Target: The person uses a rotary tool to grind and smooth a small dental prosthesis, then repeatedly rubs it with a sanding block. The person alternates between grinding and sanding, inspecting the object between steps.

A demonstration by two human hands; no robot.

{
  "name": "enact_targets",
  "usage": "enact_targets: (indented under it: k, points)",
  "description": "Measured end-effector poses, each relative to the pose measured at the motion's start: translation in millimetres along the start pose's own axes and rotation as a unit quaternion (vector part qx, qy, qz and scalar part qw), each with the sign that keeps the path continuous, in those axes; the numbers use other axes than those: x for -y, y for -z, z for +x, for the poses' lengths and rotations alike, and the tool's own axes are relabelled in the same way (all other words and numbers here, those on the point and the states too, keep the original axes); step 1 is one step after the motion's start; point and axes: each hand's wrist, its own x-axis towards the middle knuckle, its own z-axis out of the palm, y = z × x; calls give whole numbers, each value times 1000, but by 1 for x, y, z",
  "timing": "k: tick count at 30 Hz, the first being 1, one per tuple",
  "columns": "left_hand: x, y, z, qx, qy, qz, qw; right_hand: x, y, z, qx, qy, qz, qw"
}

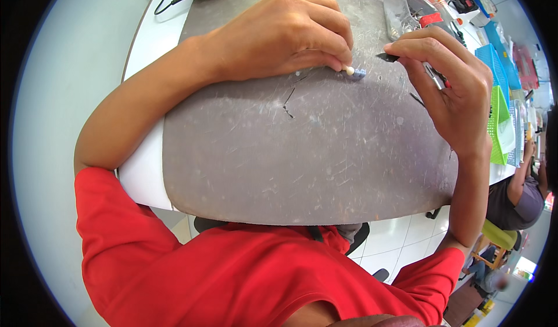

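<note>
A small pale-blue part (356, 73) with a white bead-like end is pinned to the scratched grey mat (302, 153) by the closed left hand (279, 36), while a dark slim tool (388, 57), pinched in the right hand (453, 89), is pointed at it from just beside, to its right.

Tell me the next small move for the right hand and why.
Probably bring the dark tool tip in the right hand leftward and down to the small blue piece. The left hand pins that piece on the grey mat, and the tip hovers just beside it, apart.
</note>
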Motion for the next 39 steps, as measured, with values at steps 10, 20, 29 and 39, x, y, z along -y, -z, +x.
enact_targets:
  k: [10,20,29,39]
  points:
    - [6,-8,-2,-17,0,2,1000,-14,-19,2,21,61,15,998]
    - [7,-8,-3,-11,14,-15,1000,-16,-22,0,28,65,35,997]
    - [5,-7,0,-8,14,-14,1000,-15,-25,2,26,66,34,997]
    - [6,-8,-2,-18,14,-20,1000,-14,-29,2,28,69,19,997]
